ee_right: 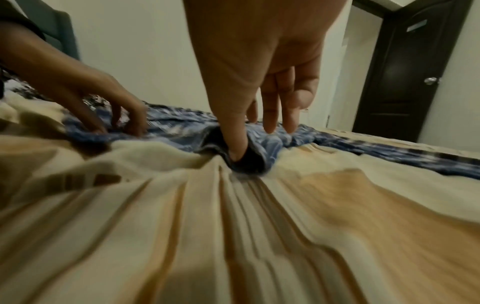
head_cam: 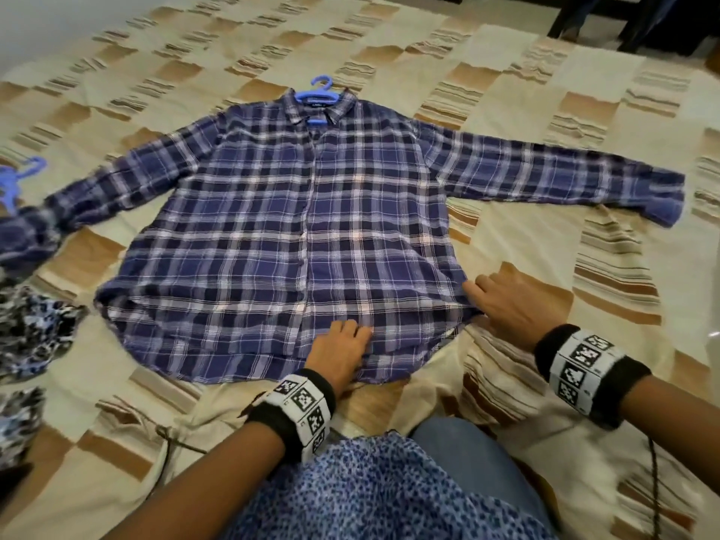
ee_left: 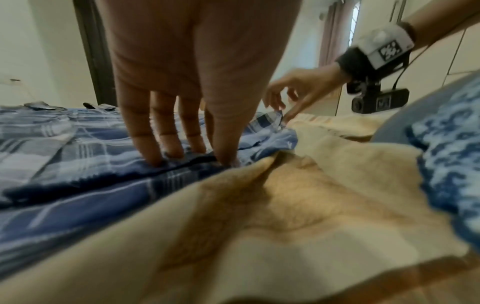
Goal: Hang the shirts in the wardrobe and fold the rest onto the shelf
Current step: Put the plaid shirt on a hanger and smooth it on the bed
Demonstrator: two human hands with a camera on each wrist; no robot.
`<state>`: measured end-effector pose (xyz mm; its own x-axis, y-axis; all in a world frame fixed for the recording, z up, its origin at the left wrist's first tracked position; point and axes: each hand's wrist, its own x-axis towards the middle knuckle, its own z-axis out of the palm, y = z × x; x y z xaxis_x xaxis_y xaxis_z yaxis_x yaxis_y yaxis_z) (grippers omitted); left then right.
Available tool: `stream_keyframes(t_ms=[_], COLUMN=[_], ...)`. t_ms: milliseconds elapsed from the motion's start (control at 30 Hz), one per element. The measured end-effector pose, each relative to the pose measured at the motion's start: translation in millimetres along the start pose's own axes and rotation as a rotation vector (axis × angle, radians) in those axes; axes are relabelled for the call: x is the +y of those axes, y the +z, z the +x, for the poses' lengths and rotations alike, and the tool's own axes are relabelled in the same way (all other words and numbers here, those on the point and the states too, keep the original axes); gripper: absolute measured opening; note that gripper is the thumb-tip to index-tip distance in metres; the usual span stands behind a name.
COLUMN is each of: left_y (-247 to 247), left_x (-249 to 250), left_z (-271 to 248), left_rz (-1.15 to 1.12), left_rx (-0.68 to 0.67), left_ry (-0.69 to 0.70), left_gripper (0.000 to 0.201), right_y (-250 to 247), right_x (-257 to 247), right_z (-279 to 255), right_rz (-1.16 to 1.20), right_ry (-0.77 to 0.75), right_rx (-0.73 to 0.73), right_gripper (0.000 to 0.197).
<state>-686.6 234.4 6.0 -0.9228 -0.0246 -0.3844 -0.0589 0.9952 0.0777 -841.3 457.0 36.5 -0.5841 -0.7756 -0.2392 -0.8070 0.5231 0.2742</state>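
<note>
A blue plaid shirt (head_cam: 272, 228) lies flat and face up on the bed, sleeves spread to both sides. A blue hanger (head_cam: 317, 96) sits inside its collar, hook pointing away from me. My left hand (head_cam: 343, 344) is at the middle of the near hem, fingers and thumb pinching a ridge of the cloth (ee_left: 78, 144). My right hand (head_cam: 502, 302) holds the shirt's near right corner. There the thumb (ee_right: 233, 144) is tucked under the fabric (ee_right: 182, 127) and the fingers lie on top.
A second blue hanger (head_cam: 19, 177) and another plaid garment (head_cam: 23, 235) lie at the left edge, with black, white and blue patterned clothes (head_cam: 31, 333) below them. The beige and brown bedspread (head_cam: 506, 91) is rucked near my knees. A dark door (ee_right: 400, 72) stands behind.
</note>
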Motion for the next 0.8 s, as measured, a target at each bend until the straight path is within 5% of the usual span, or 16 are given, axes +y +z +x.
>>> stream_keyframes(t_ms=[100, 267, 400, 533, 633, 800], left_y=[-0.9, -18.2, -18.6, 2.4, 13.4, 13.5], left_x=[-10.6, -85.8, -181.3, -241.5, -264.1, -288.6], left_z=[-1.8, -16.3, -29.8, -31.1, -37.7, -59.1], left_rz=[-0.031, -0.086, -0.054, 0.065, 0.115, 0.194], left_rx=[-0.037, 0.057, 0.066, -0.008, 0.036, 0.114], left_ry=[0.033, -0.309, -0.516, -0.465, -0.427, -0.376], left_gripper=[0.033, 0.022, 0.048, 0.064, 0.055, 0.037], right_y=[-24.1, -63.2, -90.8, -92.4, -82.2, -85.2], right_x=[-20.9, -66.3, -121.5, -205.4, -250.8, -252.4], right_z=[10.7, 65.4, 120.3, 152.7, 156.2, 157.7], right_rz=[0.157, 0.341, 0.408, 0.331, 0.256, 0.248], right_ry=[-0.094, -0.213, -0.37, -0.571, -0.644, -0.798], right_rx=[0.092, 0.016, 0.018, -0.088, -0.151, -0.149], right_gripper=[0.035, 0.037, 0.042, 0.049, 0.028, 0.023])
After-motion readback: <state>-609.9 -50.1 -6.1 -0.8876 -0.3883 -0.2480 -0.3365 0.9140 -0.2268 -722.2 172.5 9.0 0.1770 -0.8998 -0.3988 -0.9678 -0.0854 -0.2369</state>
